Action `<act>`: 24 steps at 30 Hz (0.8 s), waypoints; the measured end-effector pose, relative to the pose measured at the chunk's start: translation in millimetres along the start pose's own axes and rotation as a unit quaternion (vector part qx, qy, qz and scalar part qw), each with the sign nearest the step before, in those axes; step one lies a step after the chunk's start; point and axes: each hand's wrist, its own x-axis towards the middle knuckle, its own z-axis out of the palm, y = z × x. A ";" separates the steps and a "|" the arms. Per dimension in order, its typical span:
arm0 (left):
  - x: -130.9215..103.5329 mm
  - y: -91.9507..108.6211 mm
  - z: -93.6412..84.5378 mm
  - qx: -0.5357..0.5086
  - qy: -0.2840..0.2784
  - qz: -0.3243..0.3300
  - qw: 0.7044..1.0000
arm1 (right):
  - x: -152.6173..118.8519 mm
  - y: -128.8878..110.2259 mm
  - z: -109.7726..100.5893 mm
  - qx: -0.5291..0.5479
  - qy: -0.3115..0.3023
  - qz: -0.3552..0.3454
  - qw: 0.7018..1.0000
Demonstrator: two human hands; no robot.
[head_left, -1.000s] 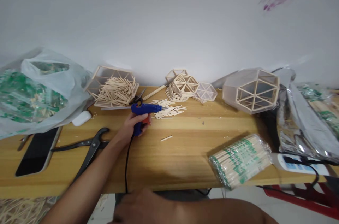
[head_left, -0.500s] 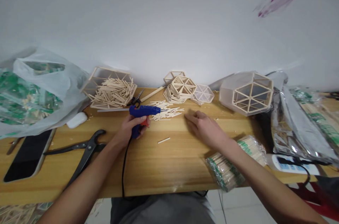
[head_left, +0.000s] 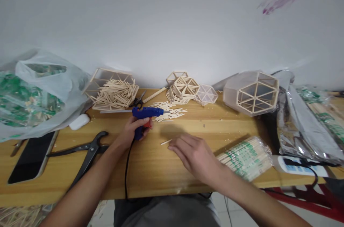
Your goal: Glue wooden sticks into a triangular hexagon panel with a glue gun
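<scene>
My left hand [head_left: 131, 132] is wrapped round the handle of a blue hot glue gun [head_left: 147, 112] with a red trigger, its nozzle pointing right. A glue stick [head_left: 116, 111] juts from the back of it. My right hand [head_left: 192, 151] has its fingertips pinched at the right end of a short wooden stick [head_left: 166, 142], which lies at the table; part of the stick is hidden by the fingers. Behind the nozzle lies a loose pile of short wooden sticks [head_left: 174, 114]. A stack of hexagonal stick frames [head_left: 185, 89] stands farther back.
A stick-filled hexagonal box [head_left: 115, 94], scissors [head_left: 138, 102], black pliers [head_left: 91, 150], a phone [head_left: 32, 157] and a plastic bag [head_left: 56, 80] are at left. At right are a hexagonal lantern-like frame [head_left: 251, 94], a packet of sticks [head_left: 248, 157] and a power strip [head_left: 301, 166].
My right hand has moved left and nearer to me, from beside the stick pile to the single short stick. My left hand and the glue gun have hardly moved.
</scene>
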 end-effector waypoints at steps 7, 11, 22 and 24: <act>1.5 -2.9 -1.2 0.000 0.004 0.010 1.000 | 24.8 45.6 -18.3 -0.110 -0.024 0.256 0.960; 1.8 -4.4 -1.4 0.005 -0.017 0.005 1.000 | 32.8 74.0 -28.3 -0.066 -0.056 0.256 0.963; 0.7 0.1 0.2 0.006 -0.009 0.011 1.000 | 34.6 63.2 -18.5 -0.136 -0.103 0.210 0.963; 0.6 -0.1 0.8 0.006 -0.014 0.011 1.000 | 27.0 38.7 -11.5 -0.079 -0.101 0.151 0.980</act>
